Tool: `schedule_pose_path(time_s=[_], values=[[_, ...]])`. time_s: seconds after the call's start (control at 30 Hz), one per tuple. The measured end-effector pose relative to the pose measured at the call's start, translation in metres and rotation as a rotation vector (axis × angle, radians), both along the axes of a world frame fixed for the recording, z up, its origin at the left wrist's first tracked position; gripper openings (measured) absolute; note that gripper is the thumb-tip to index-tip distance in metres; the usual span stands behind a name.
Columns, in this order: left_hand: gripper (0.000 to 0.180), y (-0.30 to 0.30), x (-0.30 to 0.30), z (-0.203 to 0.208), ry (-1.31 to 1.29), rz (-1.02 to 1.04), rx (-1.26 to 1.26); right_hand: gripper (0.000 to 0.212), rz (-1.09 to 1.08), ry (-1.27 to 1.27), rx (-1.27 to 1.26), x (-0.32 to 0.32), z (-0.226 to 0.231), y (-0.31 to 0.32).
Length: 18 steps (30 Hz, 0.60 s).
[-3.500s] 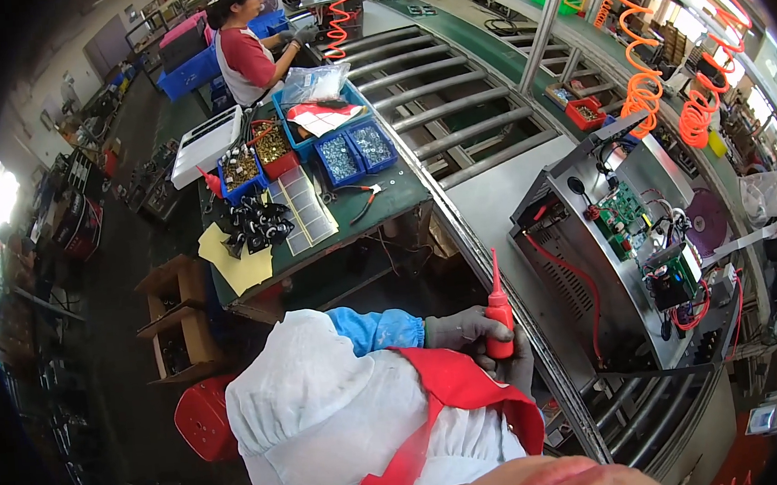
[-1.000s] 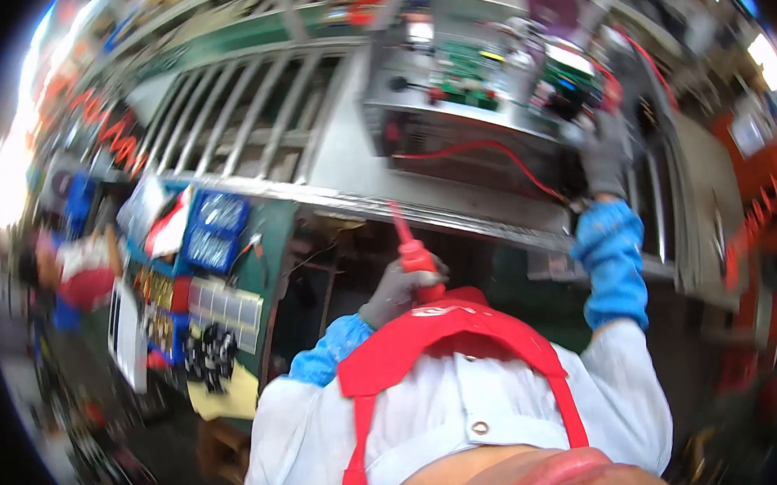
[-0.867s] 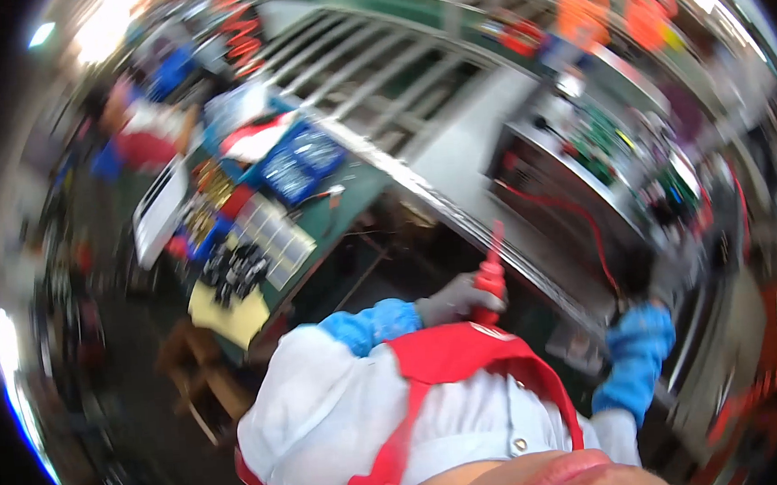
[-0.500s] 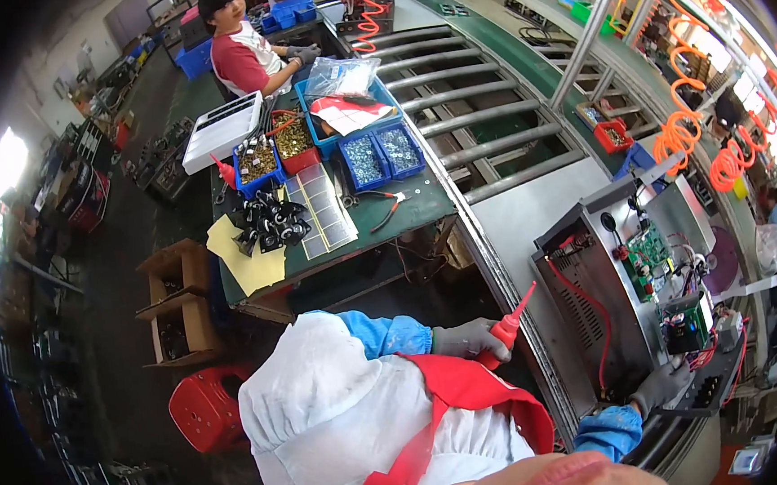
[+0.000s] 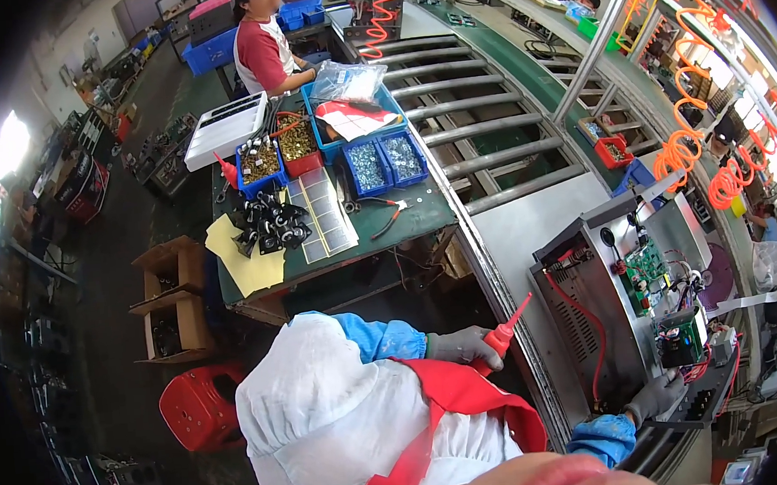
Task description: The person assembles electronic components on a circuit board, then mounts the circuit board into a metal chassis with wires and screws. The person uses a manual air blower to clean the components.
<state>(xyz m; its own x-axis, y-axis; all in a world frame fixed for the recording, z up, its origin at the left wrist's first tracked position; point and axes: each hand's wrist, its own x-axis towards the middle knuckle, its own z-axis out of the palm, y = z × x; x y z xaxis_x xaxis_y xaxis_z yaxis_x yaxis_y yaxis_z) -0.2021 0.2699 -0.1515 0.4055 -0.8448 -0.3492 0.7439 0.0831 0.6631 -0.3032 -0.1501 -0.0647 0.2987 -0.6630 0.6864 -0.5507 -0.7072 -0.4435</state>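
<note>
My left hand [image 5: 461, 346], in a grey glove, is closed round a red squeeze bottle [image 5: 501, 336]. The bottle's long thin nozzle points up and right, beside the metal edge of the conveyor. At the lower right, my gloved right hand [image 5: 655, 400] grips the near end of a dark panel [image 5: 704, 393] with black terminals; its fingertips are partly hidden among wires. This panel is at the near side of an opened grey metal case [image 5: 584, 328]. Inside the case show a green circuit board [image 5: 645, 270], a red cable [image 5: 591, 309] and several wires.
A green workbench [image 5: 389, 251] carries blue parts bins [image 5: 367, 169], black parts [image 5: 270, 224], label sheets [image 5: 322, 213] and pliers [image 5: 389, 218]. Conveyor rollers [image 5: 489, 127] run away behind the case. Another person [image 5: 263, 53] sits beyond the bench. A red stool [image 5: 193, 409] stands at left.
The squeeze bottle and my left hand have shifted slightly left and down. My right hand stays at the panel. The other person has turned and leaned toward the bench.
</note>
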Motion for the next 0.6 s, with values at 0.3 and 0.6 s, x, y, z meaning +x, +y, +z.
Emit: schedule_pose_path(time_s=[0.3, 0.6], values=[[0.029, 0.003, 0.003, 0.007, -0.022, 0.000, 0.016, 0.036, -0.014, -0.003, -0.063, -0.004, -0.006, -0.008], [0.027, 0.004, 0.001, 0.005, -0.012, -0.005, 0.022, 0.035, -0.042, 0.041, -0.120, -0.004, -0.001, 0.003]])
